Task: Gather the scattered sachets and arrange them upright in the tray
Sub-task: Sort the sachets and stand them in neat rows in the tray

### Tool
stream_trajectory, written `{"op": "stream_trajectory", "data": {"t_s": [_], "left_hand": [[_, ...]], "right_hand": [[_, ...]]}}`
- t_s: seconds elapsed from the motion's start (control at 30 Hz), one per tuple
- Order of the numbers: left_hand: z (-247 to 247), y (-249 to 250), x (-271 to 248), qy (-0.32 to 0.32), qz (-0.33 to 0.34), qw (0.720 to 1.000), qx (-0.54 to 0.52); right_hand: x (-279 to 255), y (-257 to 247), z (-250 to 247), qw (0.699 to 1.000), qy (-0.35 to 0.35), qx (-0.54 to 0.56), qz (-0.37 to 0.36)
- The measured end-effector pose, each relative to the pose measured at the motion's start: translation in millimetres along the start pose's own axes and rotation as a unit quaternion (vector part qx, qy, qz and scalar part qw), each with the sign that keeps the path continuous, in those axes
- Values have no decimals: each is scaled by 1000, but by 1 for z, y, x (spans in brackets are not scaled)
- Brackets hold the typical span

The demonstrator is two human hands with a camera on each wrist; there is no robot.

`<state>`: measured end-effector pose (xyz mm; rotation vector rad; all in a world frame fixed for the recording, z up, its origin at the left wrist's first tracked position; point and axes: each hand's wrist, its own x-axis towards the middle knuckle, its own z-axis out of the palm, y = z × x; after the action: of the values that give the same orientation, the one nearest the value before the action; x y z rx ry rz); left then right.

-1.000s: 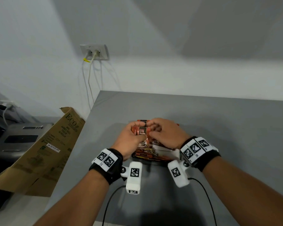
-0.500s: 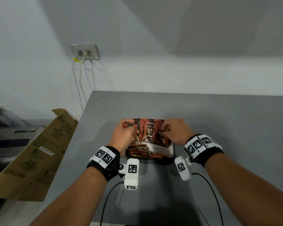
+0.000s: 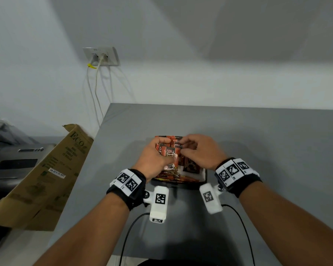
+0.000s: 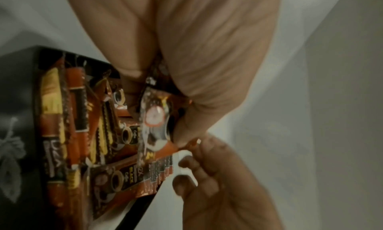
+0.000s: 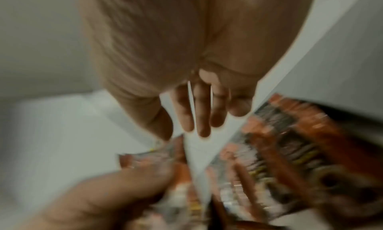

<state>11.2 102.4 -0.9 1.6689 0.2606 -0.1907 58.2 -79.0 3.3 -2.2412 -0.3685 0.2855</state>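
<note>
cardboard box (image 3: 40,181), brown and printed with "eco", leans at the far left against a grey machine (image 3: 13,162) beside the desk (image 3: 267,150). up on the wall a socket plate (image 3: 101,56) carries two white cables (image 3: 91,93) that hang down behind the desk's corner.

left hand (image 3: 154,158) is over the left half of the tray (image 3: 203,174), its grip curled round a bunch of red-orange sachets (image 3: 169,151) marked "d2x", thumb pressed on the front packet; the left wrist view shows the same bunch (image 4: 154,119) pinched between thumb and fingers just above the tray. more sachets (image 4: 68,135) stand packed on edge along the near side of the tray, and others (image 3: 188,164) lean inside it under the hands. the tray sits at the middle of the grey desk, close to the person, its dark side wall (image 4: 18,94) showing a pale leaf pattern.

right hand (image 3: 201,150) meets the left over the tray, fingers bent down onto the tops of the held sachets; whether its grip pinches a packet or only touches them i cannot tell, since the right wrist view is blurred. that view shows its fingers (image 5: 202,112) pointing down, slightly parted, just above blurred sachets (image 5: 279,143).

both wrists wear black bands with square-coded markers and white camera blocks (image 3: 159,203), each trailing a black cable toward the near edge of the desk.
</note>
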Motion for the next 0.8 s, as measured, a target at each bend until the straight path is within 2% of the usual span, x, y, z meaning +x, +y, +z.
{"op": "stream_trajectory", "data": {"t_s": [0.07, 0.13, 0.27, 0.33, 0.57, 0.8], "left_hand": [[3, 1, 2, -10, -1, 1000, -2], [2, -1, 2, 0, -2, 1000, 2], [-11, -4, 3, 90, -36, 995, -3], [-19, -3, 2, 106, -48, 993, -20], [-32, -10, -5, 112, -40, 993, -15], [-32, -12, -7, 95, -43, 994, 10]], "right_hand": [[2, -16, 1, 999, -37, 27, -15], [6, -21, 2, 999, -33, 6, -23], [18, -14, 6, 999, 9, -34, 3], [24, -9, 12, 997, 9, -76, 18], [30, -3, 31, 975, -50, -215, 33], [30, 4, 33, 967, -48, -250, 15]]}}
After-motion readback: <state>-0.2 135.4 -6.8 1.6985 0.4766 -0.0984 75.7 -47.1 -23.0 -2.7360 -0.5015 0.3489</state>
